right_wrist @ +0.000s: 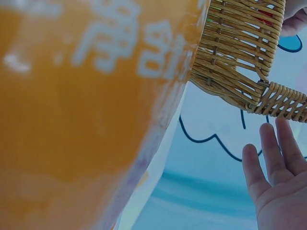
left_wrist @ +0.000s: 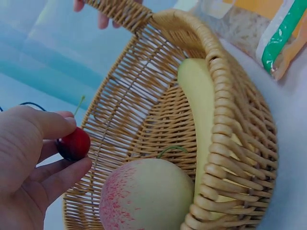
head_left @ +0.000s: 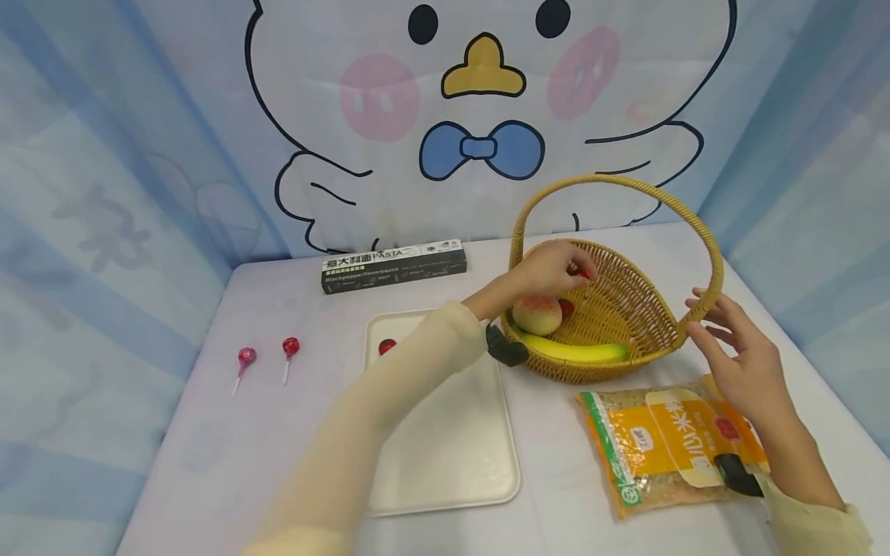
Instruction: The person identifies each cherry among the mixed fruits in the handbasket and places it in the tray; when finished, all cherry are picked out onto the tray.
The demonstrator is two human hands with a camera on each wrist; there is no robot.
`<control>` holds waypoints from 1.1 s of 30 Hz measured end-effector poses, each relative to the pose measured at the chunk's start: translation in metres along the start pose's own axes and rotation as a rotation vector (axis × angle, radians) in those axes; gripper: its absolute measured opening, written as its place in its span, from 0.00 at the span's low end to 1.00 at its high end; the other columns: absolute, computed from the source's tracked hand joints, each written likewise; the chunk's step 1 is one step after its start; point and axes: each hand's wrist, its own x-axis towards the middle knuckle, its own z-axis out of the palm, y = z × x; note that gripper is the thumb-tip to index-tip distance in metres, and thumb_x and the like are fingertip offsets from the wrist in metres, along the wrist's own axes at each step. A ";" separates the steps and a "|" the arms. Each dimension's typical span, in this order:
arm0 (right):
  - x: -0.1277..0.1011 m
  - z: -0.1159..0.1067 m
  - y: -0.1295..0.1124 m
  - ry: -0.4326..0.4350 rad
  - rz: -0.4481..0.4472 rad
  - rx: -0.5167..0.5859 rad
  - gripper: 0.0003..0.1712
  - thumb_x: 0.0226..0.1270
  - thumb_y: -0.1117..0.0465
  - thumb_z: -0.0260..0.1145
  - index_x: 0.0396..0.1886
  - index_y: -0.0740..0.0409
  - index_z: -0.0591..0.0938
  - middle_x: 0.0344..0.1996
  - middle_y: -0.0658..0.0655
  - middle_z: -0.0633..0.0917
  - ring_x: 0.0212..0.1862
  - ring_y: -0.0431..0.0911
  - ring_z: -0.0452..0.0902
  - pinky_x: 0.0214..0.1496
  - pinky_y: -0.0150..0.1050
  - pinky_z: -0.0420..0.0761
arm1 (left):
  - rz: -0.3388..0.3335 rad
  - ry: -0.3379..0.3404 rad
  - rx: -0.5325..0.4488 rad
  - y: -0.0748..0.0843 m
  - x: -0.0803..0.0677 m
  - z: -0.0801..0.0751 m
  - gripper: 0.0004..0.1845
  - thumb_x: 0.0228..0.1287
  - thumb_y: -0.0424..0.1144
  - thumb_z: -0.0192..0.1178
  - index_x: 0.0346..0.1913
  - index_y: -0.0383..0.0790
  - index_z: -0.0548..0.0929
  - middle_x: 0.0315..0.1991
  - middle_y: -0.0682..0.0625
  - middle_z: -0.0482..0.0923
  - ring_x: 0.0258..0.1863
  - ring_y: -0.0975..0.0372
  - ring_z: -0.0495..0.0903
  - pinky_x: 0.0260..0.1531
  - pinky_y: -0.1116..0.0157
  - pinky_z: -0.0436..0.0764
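My left hand (head_left: 552,268) pinches a red cherry (left_wrist: 75,143) between thumb and fingers, its green stem pointing up. It is over the far left side of a wicker basket (head_left: 660,309). Inside the basket lie a peach (head_left: 537,315), a yellow banana (head_left: 577,351) and another cherry (head_left: 567,307) beside the peach. My right hand (head_left: 747,363) is at the right foot of the basket's arched handle (head_left: 712,270), thumb on the near side and fingers behind it. In the right wrist view its fingers (right_wrist: 270,143) reach up to the handle.
A cream tray (head_left: 445,463) lies left of the basket with a cherry (head_left: 387,346) on it, partly behind my left sleeve. Two lollipops (head_left: 246,357) lie farther left. A pasta box (head_left: 394,266) is at the back. A grain bag (head_left: 667,448) lies under my right wrist.
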 end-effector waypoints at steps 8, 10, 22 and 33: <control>0.002 0.000 0.000 -0.011 0.002 0.008 0.34 0.83 0.58 0.63 0.83 0.37 0.67 0.64 0.22 0.75 0.58 0.11 0.63 0.59 0.05 0.63 | 0.027 0.055 -0.039 0.001 -0.016 0.000 0.10 0.79 0.39 0.62 0.54 0.45 0.91 0.54 0.53 0.89 0.43 0.67 0.82 0.45 0.77 0.77; 0.003 0.000 0.000 -0.010 0.002 0.005 0.34 0.83 0.58 0.63 0.83 0.37 0.67 0.64 0.22 0.75 0.58 0.11 0.63 0.59 0.05 0.63 | 0.029 0.073 -0.065 0.000 -0.021 0.000 0.10 0.79 0.39 0.63 0.54 0.45 0.91 0.55 0.53 0.89 0.42 0.66 0.81 0.43 0.76 0.77; 0.001 0.001 0.001 -0.007 -0.013 0.019 0.33 0.82 0.60 0.63 0.82 0.41 0.69 0.61 0.16 0.73 0.58 0.10 0.64 0.58 0.05 0.63 | 0.063 0.122 -0.107 -0.001 -0.054 0.003 0.09 0.75 0.41 0.68 0.53 0.45 0.91 0.56 0.53 0.89 0.54 0.62 0.85 0.55 0.74 0.80; 0.001 0.001 0.000 -0.013 -0.023 0.030 0.33 0.82 0.61 0.63 0.82 0.42 0.68 0.60 0.16 0.72 0.58 0.12 0.65 0.58 0.04 0.63 | 0.015 0.196 -0.217 -0.005 -0.104 0.002 0.10 0.72 0.39 0.71 0.52 0.45 0.91 0.53 0.51 0.88 0.52 0.62 0.80 0.50 0.78 0.81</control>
